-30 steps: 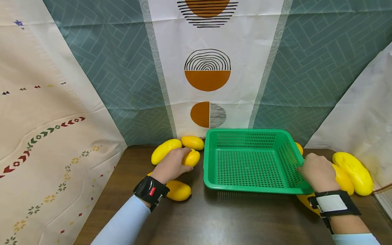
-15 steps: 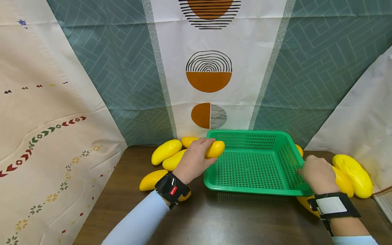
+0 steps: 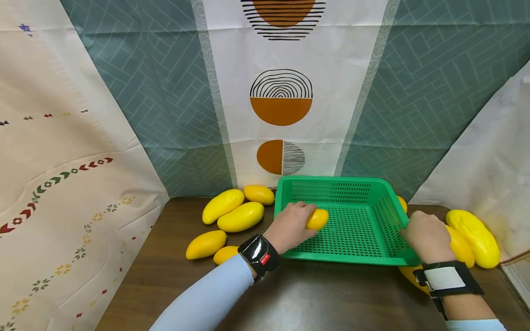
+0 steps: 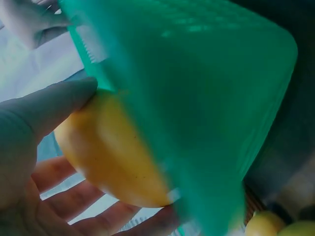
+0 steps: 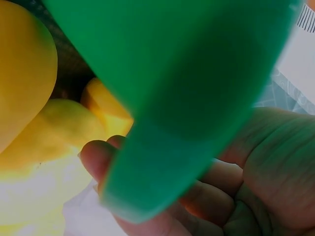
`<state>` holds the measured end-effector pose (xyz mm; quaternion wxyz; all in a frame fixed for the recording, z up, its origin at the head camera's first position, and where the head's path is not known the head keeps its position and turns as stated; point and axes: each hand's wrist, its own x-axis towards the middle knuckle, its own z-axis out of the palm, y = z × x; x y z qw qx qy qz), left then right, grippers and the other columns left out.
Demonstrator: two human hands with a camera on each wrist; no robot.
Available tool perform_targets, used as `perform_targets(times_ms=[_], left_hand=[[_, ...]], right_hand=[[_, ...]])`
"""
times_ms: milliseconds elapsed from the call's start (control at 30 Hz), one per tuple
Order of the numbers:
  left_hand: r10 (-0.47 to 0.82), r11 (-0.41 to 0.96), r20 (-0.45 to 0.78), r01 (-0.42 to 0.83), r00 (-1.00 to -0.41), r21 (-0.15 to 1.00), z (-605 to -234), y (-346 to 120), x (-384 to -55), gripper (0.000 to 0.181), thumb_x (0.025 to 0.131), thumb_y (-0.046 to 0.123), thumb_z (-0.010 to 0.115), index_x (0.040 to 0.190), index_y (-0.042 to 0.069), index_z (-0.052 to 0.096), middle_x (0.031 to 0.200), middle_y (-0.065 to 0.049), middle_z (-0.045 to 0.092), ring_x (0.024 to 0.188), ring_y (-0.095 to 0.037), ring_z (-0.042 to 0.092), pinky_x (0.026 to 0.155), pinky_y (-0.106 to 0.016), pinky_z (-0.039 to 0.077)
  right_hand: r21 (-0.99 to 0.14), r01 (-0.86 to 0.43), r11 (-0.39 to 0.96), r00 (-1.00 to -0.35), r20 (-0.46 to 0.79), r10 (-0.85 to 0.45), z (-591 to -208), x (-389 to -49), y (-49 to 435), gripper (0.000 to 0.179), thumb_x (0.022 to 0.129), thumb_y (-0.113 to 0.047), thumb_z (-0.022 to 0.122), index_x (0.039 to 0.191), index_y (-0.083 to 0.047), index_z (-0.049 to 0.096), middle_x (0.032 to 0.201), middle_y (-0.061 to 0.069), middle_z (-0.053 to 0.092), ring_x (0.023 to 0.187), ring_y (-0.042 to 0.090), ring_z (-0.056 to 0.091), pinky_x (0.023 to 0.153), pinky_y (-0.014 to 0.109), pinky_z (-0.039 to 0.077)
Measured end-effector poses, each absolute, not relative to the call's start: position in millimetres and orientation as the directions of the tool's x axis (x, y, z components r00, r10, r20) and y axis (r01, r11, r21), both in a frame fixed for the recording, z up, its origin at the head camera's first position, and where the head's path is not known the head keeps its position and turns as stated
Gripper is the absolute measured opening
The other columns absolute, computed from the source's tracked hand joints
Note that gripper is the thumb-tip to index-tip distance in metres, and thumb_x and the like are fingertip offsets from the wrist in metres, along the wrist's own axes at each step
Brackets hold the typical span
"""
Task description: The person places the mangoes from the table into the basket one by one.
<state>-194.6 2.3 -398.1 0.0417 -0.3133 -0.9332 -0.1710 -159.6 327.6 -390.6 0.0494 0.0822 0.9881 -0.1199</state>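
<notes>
My left hand [image 3: 291, 226] holds a yellow mango [image 3: 318, 219] over the left part of a green plastic basket [image 3: 343, 260]. In the left wrist view the thumb and fingers wrap round this mango [image 4: 110, 150], and the basket's side [image 4: 216, 93] hides part of it. At the basket's right side, my right hand [image 3: 427, 236] grips the rim. Its fingers [image 5: 98, 157] curl under that rim [image 5: 152, 182] in the right wrist view. No fruit lies on the visible basket floor.
Left of the basket, several mangoes [image 3: 241, 217] lie on the dark wooden table [image 3: 323, 303]. More mangoes [image 3: 474, 236] lie to the right, beside and behind my right hand. A patterned cloth [image 3: 281, 151] hangs close behind the basket.
My left hand has lifted the mango from the group on the left and carried it right, across the rim and over the basket. My right hand has stayed on the basket.
</notes>
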Motion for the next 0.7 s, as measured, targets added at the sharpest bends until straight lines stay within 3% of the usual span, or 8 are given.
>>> perform_targets(times_ms=[267,533,700], left_hand=[[0.598,0.773,0.077,0.599,-0.798,0.209,-417.7,10.4,-195.4,0.053,0.078,0.039,0.073,0.123,0.017,0.055,0.098,0.005,0.054,0.08,-0.01,0.045,0.068,-0.022,0.039],[0.615,0.771,0.052,0.614,-0.787,0.17,-428.0,14.6,-194.5,0.047,0.078,0.038,0.073,0.117,0.017,0.059,0.09,0.006,0.053,0.077,-0.012,0.044,0.062,-0.022,0.037],[0.634,0.762,0.033,0.631,-0.773,0.145,-432.1,16.4,-194.0,0.044,0.079,0.038,0.072,0.116,0.017,0.06,0.088,0.007,0.053,0.077,-0.01,0.044,0.067,-0.023,0.037]], right_hand=[[-0.226,0.165,0.96,-0.984,-0.11,0.143,-392.5,-160.5,326.3,0.031,0.081,-0.023,0.068,0.076,0.003,0.053,0.061,0.008,0.046,0.054,0.022,0.047,0.047,0.033,0.041],[-0.232,0.164,0.959,-0.984,-0.099,0.145,-393.0,-160.7,324.9,0.03,0.081,-0.022,0.068,0.076,0.003,0.052,0.061,0.009,0.045,0.054,0.023,0.046,0.047,0.033,0.04],[-0.231,0.159,0.96,-0.986,-0.088,0.142,-394.6,-160.4,325.6,0.03,0.08,-0.022,0.069,0.074,0.002,0.052,0.06,0.008,0.044,0.053,0.023,0.046,0.046,0.033,0.04]])
